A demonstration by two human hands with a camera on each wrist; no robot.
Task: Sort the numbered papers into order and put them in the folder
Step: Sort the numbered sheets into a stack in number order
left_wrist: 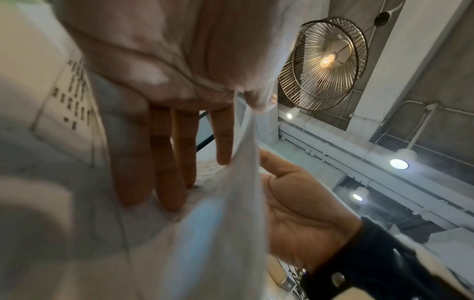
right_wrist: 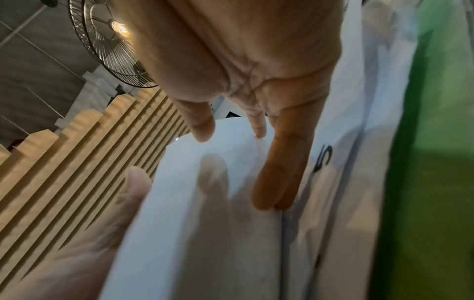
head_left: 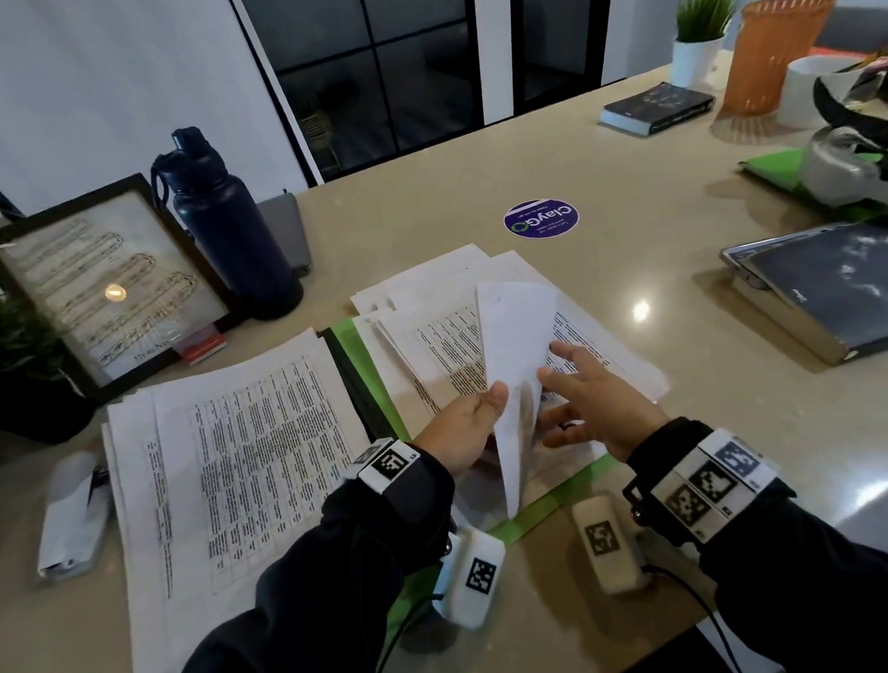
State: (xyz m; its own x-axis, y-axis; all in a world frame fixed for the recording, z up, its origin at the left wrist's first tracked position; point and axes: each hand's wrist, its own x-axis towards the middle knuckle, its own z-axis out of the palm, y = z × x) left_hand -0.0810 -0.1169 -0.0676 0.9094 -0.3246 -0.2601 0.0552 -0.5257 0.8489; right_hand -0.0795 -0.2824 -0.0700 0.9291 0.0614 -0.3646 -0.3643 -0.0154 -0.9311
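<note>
An open green folder (head_left: 362, 363) lies on the table with a fanned pile of printed papers (head_left: 444, 339) on it. A second stack of papers (head_left: 243, 475) lies left of the folder. My left hand (head_left: 487, 411) pinches a white sheet (head_left: 516, 353) by its lower edge between thumb and fingers, holding it upright over the pile. My right hand (head_left: 562, 381) is open with straight fingers against the sheet's right side. In the left wrist view the sheet (left_wrist: 220, 223) hangs between both hands. In the right wrist view, a page marked 5 (right_wrist: 323, 158) lies beside my fingers (right_wrist: 279, 182) and the folder (right_wrist: 436, 182).
A dark water bottle (head_left: 230, 229) and a framed picture (head_left: 110, 281) stand at the back left. A round purple sticker (head_left: 541, 218) is behind the papers. A closed laptop (head_left: 835, 285) lies at the right, a folded white item (head_left: 73, 515) at the far left.
</note>
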